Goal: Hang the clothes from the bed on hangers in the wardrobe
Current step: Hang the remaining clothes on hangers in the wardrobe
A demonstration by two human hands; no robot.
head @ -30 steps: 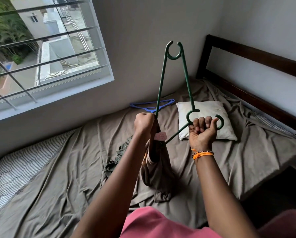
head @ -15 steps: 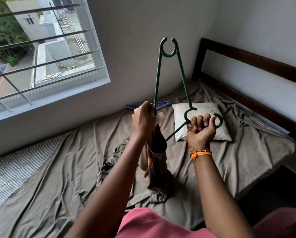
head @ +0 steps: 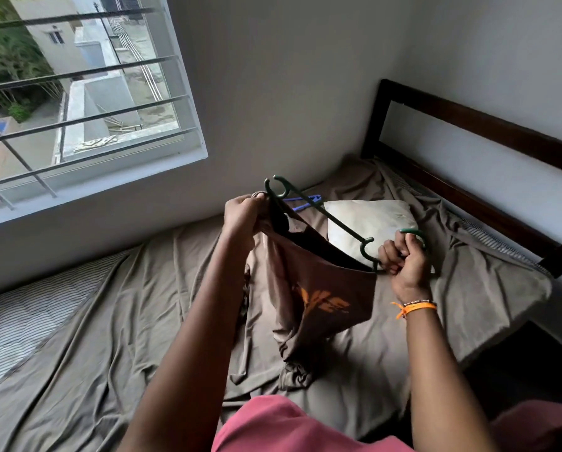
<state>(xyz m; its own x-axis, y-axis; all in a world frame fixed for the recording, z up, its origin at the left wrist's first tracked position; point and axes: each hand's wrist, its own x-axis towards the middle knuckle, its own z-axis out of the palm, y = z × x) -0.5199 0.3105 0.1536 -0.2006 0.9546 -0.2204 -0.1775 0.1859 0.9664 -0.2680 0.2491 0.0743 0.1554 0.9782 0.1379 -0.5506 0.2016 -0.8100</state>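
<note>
The brown garment (head: 318, 298) carries an orange print, but its letters cannot be read.

A dark green plastic hanger (head: 325, 216) carries a brown T-shirt (head: 309, 288) printed with an orange design, its inside showing black at the opening. The bed sheet (head: 110, 337) is plain grey-brown, and the bare mattress (head: 22, 318) is white with thin grey stripes. The pillow (head: 371, 220) is off-white. A second hanger (head: 302, 201) is blue. The headboard (head: 468, 122) is dark brown wood. An orange band (head: 418, 307) and small pale and dark beads circle one wrist. The window (head: 188, 102) frame is white with dark bars.
</note>
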